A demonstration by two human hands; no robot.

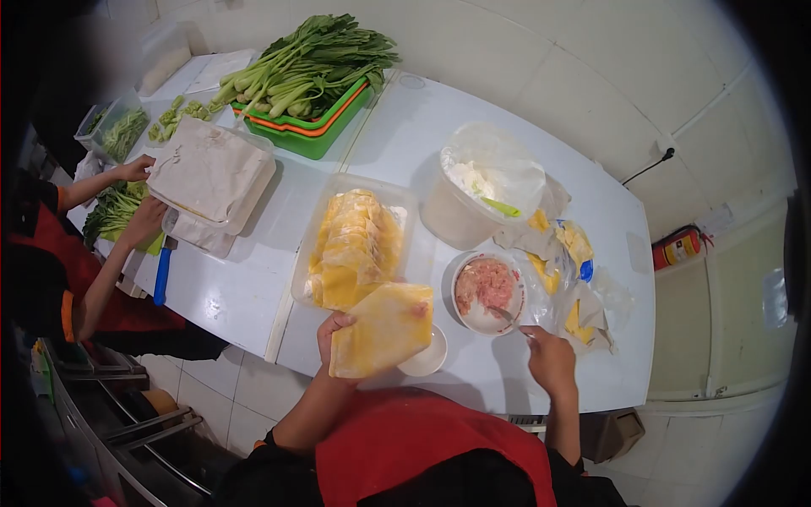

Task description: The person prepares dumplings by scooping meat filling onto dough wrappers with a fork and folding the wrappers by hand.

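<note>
My left hand is closed on a floury yellow dough wrapper, held above the table's front edge. A pinkish smear shows near the wrapper's upper right corner. In my right hand is a thin metal utensil; its tip is in the minced meat, so I cannot tell its exact kind. The meat lies in a white bowl. A small white dish sits partly behind the wrapper. Beyond my left hand, a clear plastic tray holds a row of folded yellow dough pieces.
A tub of white powder stands behind the bowl. Wrapper scraps and plastic lie right. Leafy greens fill green and orange baskets. At left, another person's hands touch a cloth-covered container near a blue-handled knife.
</note>
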